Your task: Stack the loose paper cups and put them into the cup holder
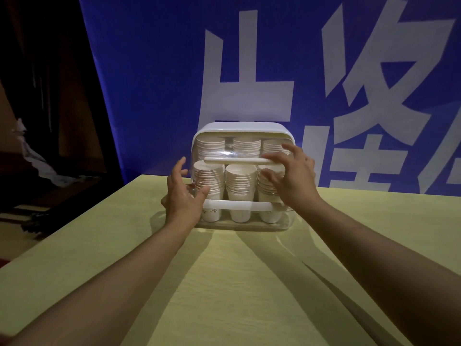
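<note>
Hiding right-hand cups [270,182], right hand [293,179] fronts holder [243,128].

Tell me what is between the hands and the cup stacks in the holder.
The holder's clear front cover is closed over the cup stacks. The left hand is at its left edge, and the right hand is spread across its front. Nothing else is in the way.

One view only, head-worn, looking forward and slightly down across the pale yellow-green worktop [224,283]. It faces the blue banner with large white characters [154,71] at 12 o'clock, close enough that both forearms reach in from the bottom edge.
</note>
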Demonstrator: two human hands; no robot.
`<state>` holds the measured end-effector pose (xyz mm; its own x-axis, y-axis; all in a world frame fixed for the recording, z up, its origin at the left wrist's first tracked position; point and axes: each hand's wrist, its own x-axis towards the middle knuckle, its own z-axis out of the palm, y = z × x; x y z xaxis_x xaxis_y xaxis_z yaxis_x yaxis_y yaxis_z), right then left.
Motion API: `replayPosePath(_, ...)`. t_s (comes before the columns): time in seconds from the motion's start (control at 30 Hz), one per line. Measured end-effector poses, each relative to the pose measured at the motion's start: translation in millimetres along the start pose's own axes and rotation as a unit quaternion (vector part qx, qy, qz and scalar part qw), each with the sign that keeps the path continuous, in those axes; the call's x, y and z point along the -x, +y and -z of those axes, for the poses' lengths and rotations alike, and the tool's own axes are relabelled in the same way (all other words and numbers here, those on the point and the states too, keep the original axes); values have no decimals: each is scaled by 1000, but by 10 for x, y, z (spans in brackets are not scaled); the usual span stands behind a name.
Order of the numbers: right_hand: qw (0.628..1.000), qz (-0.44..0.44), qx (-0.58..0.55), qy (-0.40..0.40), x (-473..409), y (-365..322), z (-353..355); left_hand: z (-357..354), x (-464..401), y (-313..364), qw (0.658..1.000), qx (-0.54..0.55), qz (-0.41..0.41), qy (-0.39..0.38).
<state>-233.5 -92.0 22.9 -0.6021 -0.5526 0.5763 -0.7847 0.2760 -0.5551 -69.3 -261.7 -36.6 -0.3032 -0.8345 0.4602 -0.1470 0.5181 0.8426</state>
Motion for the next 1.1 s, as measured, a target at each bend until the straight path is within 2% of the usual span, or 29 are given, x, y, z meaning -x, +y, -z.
replayPosePath(0.17,999,-23,-35,16,-16,-79,12,-44,21,69,1000,-21,8,6)
replayPosePath(0.53,998,15,-29,49,337,85,-131,-106,142,24,999,-24,-21,43)
replayPosePath(0.73,997,27,-41,63,525,191,-260,1,330,-79,999,40,-26,2)
replayPosePath(0.97,997,54,9,47,700,298,-324,0,443,-142,1000,8,-15,-11)
replayPosePath(1.1,996,68,52,1,755,296,-253,22,485,-77,999,-22,3,-31)
